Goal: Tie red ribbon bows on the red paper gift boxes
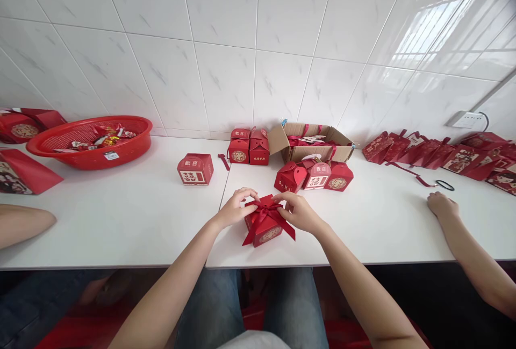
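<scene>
A small red gift box (pixel 268 235) with a gold round emblem stands on the white table right in front of me. Across its top a dark red ribbon (pixel 287 228) is tied in a bow, its two tails hanging down the front. My left hand (pixel 237 206) pinches the bow's left loop between thumb and fingers. On the other side, my right hand (pixel 297 210) pinches the right loop the same way. The fingertips partly cover the loops and the box's upper edge.
Behind the box stand more red gift boxes (pixel 316 176) and an open cardboard carton (pixel 342 152) of ribbons. At left are a single box (pixel 195 170) and a red plastic basket (pixel 133 144) of sweets. Another person's hand (pixel 442 205) rests at right; an arm (pixel 24 225) lies at left.
</scene>
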### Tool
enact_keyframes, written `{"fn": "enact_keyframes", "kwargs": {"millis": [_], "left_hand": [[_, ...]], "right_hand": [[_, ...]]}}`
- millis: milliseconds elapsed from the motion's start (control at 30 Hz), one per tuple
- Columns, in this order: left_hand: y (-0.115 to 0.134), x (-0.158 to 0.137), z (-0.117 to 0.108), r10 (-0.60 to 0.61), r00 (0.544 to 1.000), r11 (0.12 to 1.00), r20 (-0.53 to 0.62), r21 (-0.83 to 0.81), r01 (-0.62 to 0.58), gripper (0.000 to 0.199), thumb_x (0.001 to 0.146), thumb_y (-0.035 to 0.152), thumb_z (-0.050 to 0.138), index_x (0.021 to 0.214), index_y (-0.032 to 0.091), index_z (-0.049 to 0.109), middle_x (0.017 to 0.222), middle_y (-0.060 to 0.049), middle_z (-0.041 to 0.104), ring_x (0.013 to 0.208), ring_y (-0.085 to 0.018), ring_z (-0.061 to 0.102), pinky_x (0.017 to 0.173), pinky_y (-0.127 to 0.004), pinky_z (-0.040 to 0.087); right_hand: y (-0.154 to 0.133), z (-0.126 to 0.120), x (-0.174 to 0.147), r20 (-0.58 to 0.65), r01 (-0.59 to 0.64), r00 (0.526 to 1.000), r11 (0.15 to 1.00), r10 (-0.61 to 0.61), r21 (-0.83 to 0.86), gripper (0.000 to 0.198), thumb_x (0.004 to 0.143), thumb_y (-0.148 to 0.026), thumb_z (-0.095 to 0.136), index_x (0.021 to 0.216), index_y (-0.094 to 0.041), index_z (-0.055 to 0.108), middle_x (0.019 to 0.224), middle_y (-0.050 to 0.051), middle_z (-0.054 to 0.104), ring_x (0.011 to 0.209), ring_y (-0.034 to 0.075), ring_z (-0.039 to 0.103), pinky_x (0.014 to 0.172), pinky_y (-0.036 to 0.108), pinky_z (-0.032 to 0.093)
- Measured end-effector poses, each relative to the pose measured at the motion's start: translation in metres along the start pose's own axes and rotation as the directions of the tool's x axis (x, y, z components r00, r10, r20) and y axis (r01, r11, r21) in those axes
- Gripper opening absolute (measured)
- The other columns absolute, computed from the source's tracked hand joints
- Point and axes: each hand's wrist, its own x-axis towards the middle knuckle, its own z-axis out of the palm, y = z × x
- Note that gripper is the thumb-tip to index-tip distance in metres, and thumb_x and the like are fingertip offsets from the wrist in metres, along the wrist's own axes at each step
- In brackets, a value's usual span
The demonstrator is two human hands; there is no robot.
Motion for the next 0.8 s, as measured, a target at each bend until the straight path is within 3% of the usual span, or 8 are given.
{"fn": "enact_keyframes", "kwargs": {"millis": [167,300,433,533,633,800], "left_hand": [[-0.002,0.002,0.009,0.131,0.979,0.990,-0.154,0.064,-0.122,0.012,0.080,0.023,0.055,0.088,0.023,0.064,0.102,-0.005,0.063,0.104,-0.021,0.057,0.094,-0.038,0.045],[0.004,0.001,0.016,0.246,0.939,0.959,-0.241,0.200,-0.200,0.021,0.078,0.011,0.049,0.088,0.022,0.063,0.093,-0.003,0.067,0.094,-0.019,0.060,0.088,-0.035,0.047],[0.009,-0.002,0.022,0.369,0.893,0.875,-0.257,0.420,-0.241,0.020,0.078,0.010,0.049,0.088,0.022,0.061,0.088,-0.003,0.068,0.089,-0.020,0.061,0.087,-0.038,0.044],[0.009,-0.003,0.026,0.420,0.878,0.817,-0.231,0.519,-0.254,0.019,0.080,0.011,0.048,0.089,0.021,0.062,0.085,-0.004,0.068,0.085,-0.020,0.061,0.085,-0.039,0.043],[0.006,-0.004,0.025,0.417,0.882,0.807,-0.218,0.535,-0.249,0.024,0.082,0.011,0.045,0.096,0.020,0.063,0.085,-0.004,0.068,0.084,-0.020,0.060,0.085,-0.039,0.042],[0.004,-0.005,0.020,0.290,0.944,0.882,-0.160,0.428,-0.198,0.020,0.083,0.016,0.045,0.090,0.022,0.062,0.092,-0.005,0.062,0.095,-0.022,0.055,0.089,-0.039,0.042]], "right_hand": [[-0.003,0.008,0.001,-0.121,0.067,0.990,0.998,-0.069,-0.021,0.020,0.080,-0.010,0.050,0.088,-0.019,0.065,0.088,0.005,0.063,0.073,0.014,0.059,0.064,0.028,0.049],[0.000,0.015,0.001,-0.225,0.124,0.965,0.990,-0.137,-0.068,0.017,0.083,-0.012,0.049,0.085,-0.020,0.064,0.086,0.005,0.059,0.074,0.015,0.058,0.062,0.028,0.049],[0.003,0.021,0.001,-0.254,0.198,0.939,0.968,-0.232,-0.151,0.020,0.085,-0.011,0.045,0.089,-0.019,0.062,0.086,0.007,0.056,0.077,0.016,0.059,0.068,0.029,0.050],[0.003,0.024,0.000,-0.283,0.175,0.929,0.957,-0.238,-0.232,0.018,0.087,-0.015,0.044,0.092,-0.018,0.062,0.091,0.009,0.057,0.082,0.018,0.059,0.072,0.031,0.051],[0.004,0.023,-0.001,-0.250,0.103,0.954,0.964,-0.165,-0.243,0.021,0.086,-0.014,0.044,0.100,-0.019,0.060,0.103,0.010,0.060,0.082,0.018,0.060,0.071,0.032,0.051],[0.008,0.020,-0.002,-0.191,0.054,0.978,0.990,-0.079,-0.132,0.028,0.083,-0.009,0.042,0.104,-0.021,0.059,0.102,0.007,0.064,0.074,0.016,0.058,0.071,0.031,0.049]]}}
